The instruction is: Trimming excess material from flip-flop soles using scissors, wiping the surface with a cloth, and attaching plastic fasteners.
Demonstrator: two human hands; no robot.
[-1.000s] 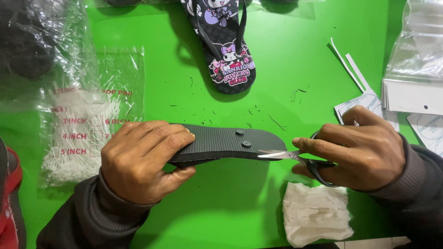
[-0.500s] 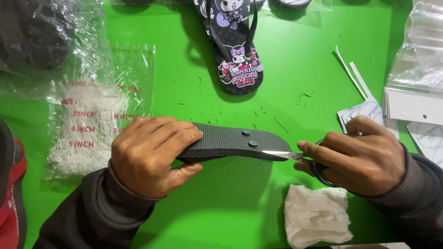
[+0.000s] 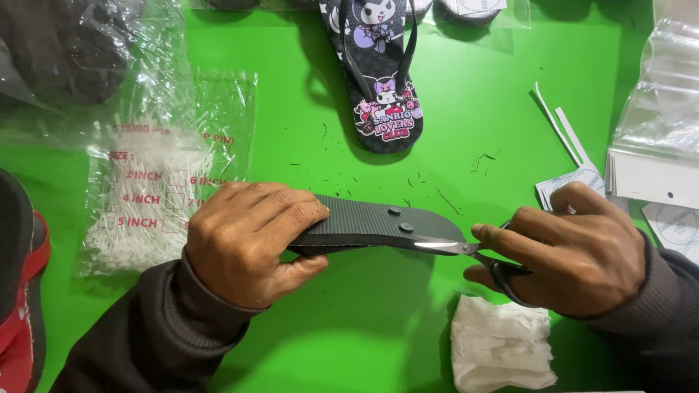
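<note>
Head view looks down on two hands at work over a green counter (image 3: 291, 349). Left hand (image 3: 247, 244) has its grip clamped on a dark sandal sole (image 3: 378, 222), fingers curled over the ribbed underside and thumb pressed below, holding it bottom-up and roughly level just above the counter. Right hand (image 3: 575, 251) has its grip closed through the black handles of a pair of scissors (image 3: 466, 251), whose blades lie against the sole's edge at its 3 o'clock end. Two small round strap plugs show on the sole near the blades.

At 6 o'clock from the right hand lies a crumpled white tissue (image 3: 499, 342). At 12 o'clock from the sole, a finished black flip-flop (image 3: 378, 73) with cartoon print lies on the counter, with small dark trimmings scattered between them. At 9 o'clock from the left hand sits a clear plastic bag of white tag pins (image 3: 145, 211), and beyond it, at the picture's left edge, a red and black sandal (image 3: 22, 291). At 1 o'clock from the right hand are white paper strips (image 3: 564, 138) and a clear bag of cards (image 3: 655, 145).
</note>
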